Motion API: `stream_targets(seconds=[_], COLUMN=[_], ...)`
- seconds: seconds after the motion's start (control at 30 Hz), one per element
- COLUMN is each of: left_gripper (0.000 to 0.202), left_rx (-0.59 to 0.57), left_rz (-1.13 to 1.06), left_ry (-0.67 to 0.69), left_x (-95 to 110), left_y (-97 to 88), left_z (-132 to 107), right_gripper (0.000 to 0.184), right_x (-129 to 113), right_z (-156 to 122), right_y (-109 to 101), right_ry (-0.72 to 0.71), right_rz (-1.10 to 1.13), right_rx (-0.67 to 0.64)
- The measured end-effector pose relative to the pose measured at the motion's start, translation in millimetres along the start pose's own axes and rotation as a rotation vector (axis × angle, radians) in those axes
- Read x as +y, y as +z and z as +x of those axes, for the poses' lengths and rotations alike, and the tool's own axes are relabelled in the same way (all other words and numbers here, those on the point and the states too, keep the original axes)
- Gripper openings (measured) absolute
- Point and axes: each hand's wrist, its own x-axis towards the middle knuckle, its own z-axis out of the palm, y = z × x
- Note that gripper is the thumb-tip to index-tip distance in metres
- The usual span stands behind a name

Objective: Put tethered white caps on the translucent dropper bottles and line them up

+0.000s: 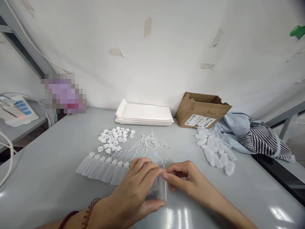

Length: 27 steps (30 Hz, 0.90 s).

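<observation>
My left hand (140, 181) spans a small translucent plastic bottle (163, 190) near the table's front, thumb at its base and fingers by its top. At the bottle's neck, my right hand (183, 176) is closed with thumb and fingertips pressed against a thin white ring strap (164, 163); the exact grip is partly hidden. Beside and behind my left hand runs a row of similar bottles (102, 168), lying side by side, several with straps at their necks. Beyond them lie a pile of white caps (113, 140) and a tangle of loose white ring straps (152, 141).
Loose bottles (215, 149) lie at the right. A stack of white padded envelopes (145, 113) and an open cardboard box (202, 111) stand against the wall. Blue and striped cloth (259, 136) covers the right edge. A white device (19, 111) sits on another surface at left.
</observation>
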Motion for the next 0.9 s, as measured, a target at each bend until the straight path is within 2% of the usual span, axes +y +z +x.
stream_targets(seconds=[0.23, 0.43, 0.9], left_gripper=[0.061, 0.054, 0.038], left_rx=[-0.032, -0.005, -0.061], left_rz=[0.093, 0.218, 0.210], left_ry=[0.015, 0.079, -0.027], left_x=[-1, -4, -6], left_y=[2.7, 4.7, 11.8], left_z=[1, 1, -2], right_gripper=[0.034, 0.036, 0.037], right_x=[7, 17, 22], right_z=[2, 9, 15], right_y=[-1, 2, 7], right_ry=[-0.022, -0.038, -0.019], right_rz=[-0.130, -0.217, -0.305], right_rx=[0.007, 0.043, 0.050])
